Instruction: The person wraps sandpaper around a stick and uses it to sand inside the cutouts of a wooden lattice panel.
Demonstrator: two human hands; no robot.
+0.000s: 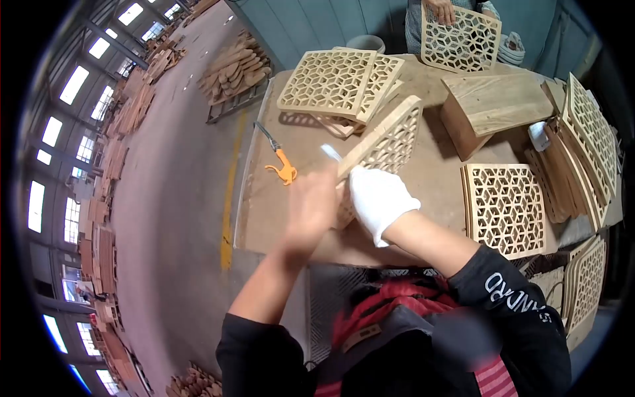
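A wooden lattice panel (390, 142) with a cut-out geometric pattern stands tilted on edge above the worktable (264, 218). My right hand (377, 198), in a white glove, is closed round the near end of this panel. Beside the panel's left edge is my left hand (314, 205), bare and smeared by motion, so its fingers do not show clearly. A small whitish thing (331, 153) appears just beyond it; what it is, or whether the hand touches it, I cannot tell. Left of the panel lies an orange air blow gun (284, 168) on its hose.
Several lattice panels (327, 81) lie stacked at the back left; another stack (506, 205) is at the right. A wooden box-like block (499, 102) stands behind it. More panels (589, 142) lean at the right edge. Across the table, a co-worker's hand (440, 10) holds a panel (461, 41).
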